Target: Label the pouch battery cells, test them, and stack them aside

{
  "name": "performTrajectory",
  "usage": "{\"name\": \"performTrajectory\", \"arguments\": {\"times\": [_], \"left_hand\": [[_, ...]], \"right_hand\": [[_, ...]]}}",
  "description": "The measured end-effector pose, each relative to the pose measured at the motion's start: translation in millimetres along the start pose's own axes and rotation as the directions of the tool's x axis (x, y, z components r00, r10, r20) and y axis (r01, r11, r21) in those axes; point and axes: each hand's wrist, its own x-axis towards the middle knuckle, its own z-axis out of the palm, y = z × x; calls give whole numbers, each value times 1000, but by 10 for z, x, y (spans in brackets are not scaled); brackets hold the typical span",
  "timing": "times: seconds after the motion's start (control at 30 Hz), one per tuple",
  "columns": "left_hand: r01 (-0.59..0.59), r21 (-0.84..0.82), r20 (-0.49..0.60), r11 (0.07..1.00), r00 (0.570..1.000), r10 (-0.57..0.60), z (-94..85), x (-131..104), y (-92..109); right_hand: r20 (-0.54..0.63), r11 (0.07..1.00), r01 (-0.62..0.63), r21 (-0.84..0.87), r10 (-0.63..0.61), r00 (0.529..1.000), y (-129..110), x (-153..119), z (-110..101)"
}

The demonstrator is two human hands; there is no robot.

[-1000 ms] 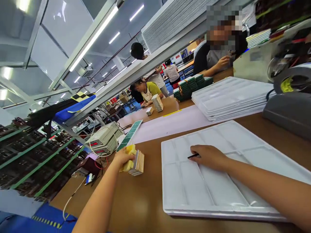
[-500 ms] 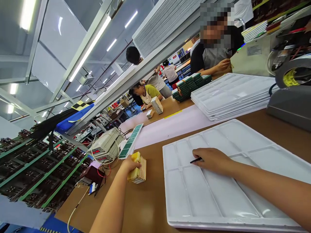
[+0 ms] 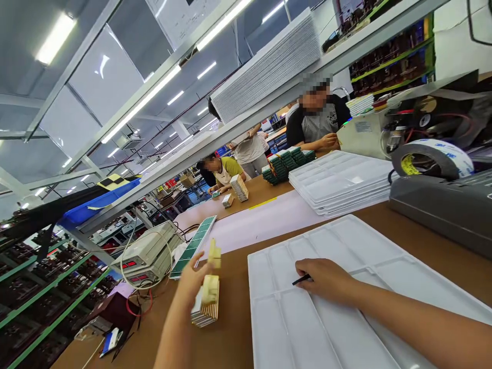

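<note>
My left hand [image 3: 194, 282] has its fingers apart, right beside two pale yellow blocks. One yellow block [image 3: 210, 289] rests against a stack of thin white-and-tan pieces [image 3: 205, 313] on the brown table; the other yellow block [image 3: 214, 253] stands just beyond it. Whether my fingertips touch either block is hard to make out. Over a white compartmented tray [image 3: 269, 328], my right hand [image 3: 325, 279] is closed around a thin black tool [image 3: 301, 280], whose short tip sticks out to the left. The rest of the tool is hidden in the fist.
Behind lie a green board strip [image 3: 196, 245], stacked white trays [image 3: 342, 179] and bundled green boards [image 3: 286, 165]. Electronic units with red displays [image 3: 149, 256] stand left. A tape roll [image 3: 432, 159] sits on a grey machine at right. Co-workers sit farther back; a metal shelf beam crosses above.
My left hand has loosened from the yellow block, its fingers now spread. The camera view has shifted, moving the table things lower and left. My right hand still grips the black tool.
</note>
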Motion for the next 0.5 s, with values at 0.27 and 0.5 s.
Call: {"name": "performTrajectory", "arguments": {"times": [0.27,0.5], "left_hand": [[195,-633,309,749,951,13,667,-192,-906],[312,-755,376,576,927,-9,521,8,-1075]], "right_hand": [[-96,997,-46,53,51,994,-21,58,-42],[-100,953,-193,-232,174,980,574,-280,-626]]}}
